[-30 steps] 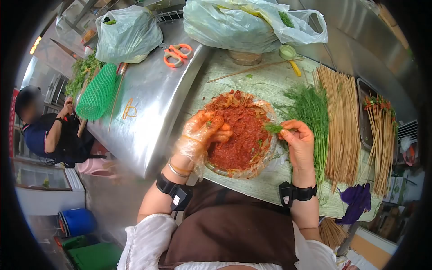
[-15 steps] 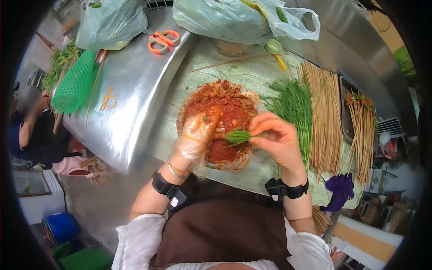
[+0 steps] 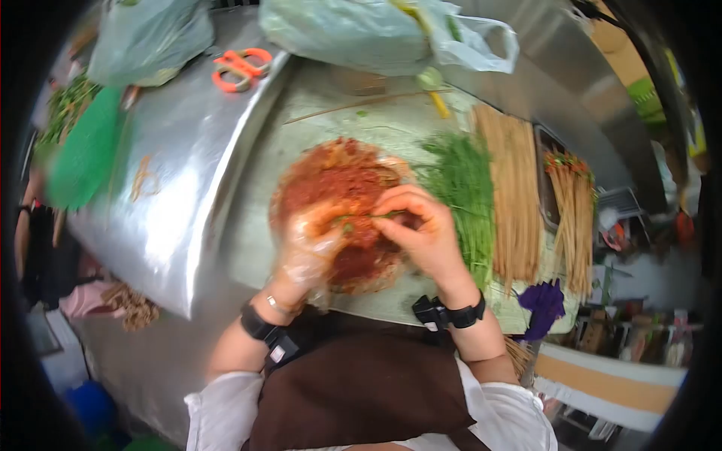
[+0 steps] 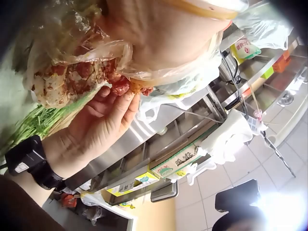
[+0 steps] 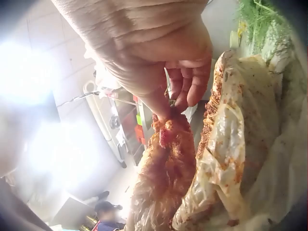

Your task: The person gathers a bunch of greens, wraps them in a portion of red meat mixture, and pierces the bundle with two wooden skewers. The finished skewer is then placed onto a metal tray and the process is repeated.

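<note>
A bowl (image 3: 280, 192) lined with clear plastic holds a red, chunky mixture (image 3: 331, 171). Over it, my left hand (image 3: 310, 239), in a clear plastic glove smeared red, has its thumb and fingers together on a red-coated piece of meat (image 5: 165, 137). My bare right hand (image 3: 423, 231) pinches a small green dill sprig (image 3: 389, 215), mostly hidden by its fingers. The fingertips of both hands meet above the mixture. Right of the bowl lies a bunch of dill (image 3: 459, 188).
Bamboo skewers (image 3: 505, 195) lie right of the dill, with loaded skewers (image 3: 569, 210) on a tray (image 3: 547, 150) beyond. Plastic bags (image 3: 346, 34) stand at the back. Orange scissors (image 3: 241, 69) rest on the steel counter (image 3: 177, 195). A purple cloth (image 3: 541, 308) hangs at the table edge.
My right hand has carried the dill left from beside the bowl to over it. My left hand has come up out of the mixture to the right hand's fingertips. The head view has turned right.
</note>
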`<state>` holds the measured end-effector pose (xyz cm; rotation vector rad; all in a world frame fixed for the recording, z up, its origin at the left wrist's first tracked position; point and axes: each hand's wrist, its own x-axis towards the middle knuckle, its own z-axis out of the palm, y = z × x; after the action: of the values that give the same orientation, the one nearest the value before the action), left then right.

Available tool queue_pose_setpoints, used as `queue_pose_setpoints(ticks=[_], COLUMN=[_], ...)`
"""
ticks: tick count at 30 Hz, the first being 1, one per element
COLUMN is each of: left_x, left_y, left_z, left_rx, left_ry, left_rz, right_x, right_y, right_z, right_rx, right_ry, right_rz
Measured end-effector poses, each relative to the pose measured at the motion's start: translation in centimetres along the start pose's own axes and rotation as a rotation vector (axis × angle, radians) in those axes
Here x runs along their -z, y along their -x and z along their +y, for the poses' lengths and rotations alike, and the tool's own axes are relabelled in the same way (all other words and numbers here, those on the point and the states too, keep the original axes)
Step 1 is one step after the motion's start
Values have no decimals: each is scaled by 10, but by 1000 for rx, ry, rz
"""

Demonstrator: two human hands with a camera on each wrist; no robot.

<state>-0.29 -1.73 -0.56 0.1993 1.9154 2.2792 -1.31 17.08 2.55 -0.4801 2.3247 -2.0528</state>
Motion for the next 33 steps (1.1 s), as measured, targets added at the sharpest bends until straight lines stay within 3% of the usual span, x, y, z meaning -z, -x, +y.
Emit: queue_pose_setpoints(ticks=[1,2,5,7,8,10,13,19,22,25,28,31,33], left_x=[0,-2,6,8,8,11,2,-7,-5,-3,3,1,-4], left_y=[0,1,5,6,6,3,3,1,1,2,1,1,2], left_z=[-4,-6,-26,-29,-29,-28,-17,-4,-12,-12,-14,-8,-1], left_rx=[-35,-10,94,115,126,98,76,81,53,62,74,98,57], left_ry=[-90,26,138,153,158,103,234,367,339,378,397,443,527], left_rz=[13,41,124,86,74,9,31,47,64,60,6,67,158], right_x=[4,11,62,112,142,188,239,257,268,264,239,188,141], right_y=[2,5,12,14,15,20,32,22,31,34,31,28,26], right_z=[-3,-3,-9,-1,14,25,56,47,55,42,2,-30,-35], right_rx=[20,28,-112,-205,-239,-283,-527,-814,-713,-616,-612,-405,-266], right_ry=[21,28,67,132,251,889,1541,1173,1074,1121,319,-141,-192], right_rz=[16,28,234,399,463,517,344,343,423,368,449,394,477])
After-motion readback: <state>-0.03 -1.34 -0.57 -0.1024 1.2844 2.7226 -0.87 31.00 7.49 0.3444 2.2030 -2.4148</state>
